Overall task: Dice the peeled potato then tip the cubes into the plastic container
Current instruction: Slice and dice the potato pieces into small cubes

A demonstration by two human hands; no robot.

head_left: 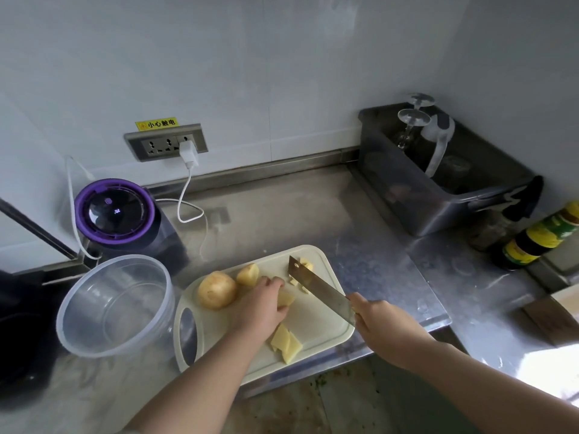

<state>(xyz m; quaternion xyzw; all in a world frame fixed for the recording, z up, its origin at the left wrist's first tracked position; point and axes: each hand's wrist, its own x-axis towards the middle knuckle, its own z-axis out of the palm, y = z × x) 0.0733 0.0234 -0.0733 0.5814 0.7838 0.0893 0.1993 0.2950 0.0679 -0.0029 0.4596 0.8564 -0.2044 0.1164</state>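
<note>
A pale cutting board (316, 327) lies on the steel counter. On it sit a whole peeled potato (216, 289), a potato chunk (248, 274), flat slices (286, 343) near the front edge, and small cut bits (305, 264) by the blade tip. My left hand (263, 303) curls over a potato piece (285, 299) and holds it down on the board. My right hand (380, 327) grips the handle of a cleaver (316, 286), whose blade angles over the board just right of my left fingers. The clear plastic container (116, 305) stands empty left of the board.
A purple-lidded appliance (116, 211) with a white cable stands behind the container, under a wall socket (166, 142). A dark bin (438, 177) holding glasses sits at back right. Sauce bottles (539, 236) stand at the right. The counter's front edge runs just below the board.
</note>
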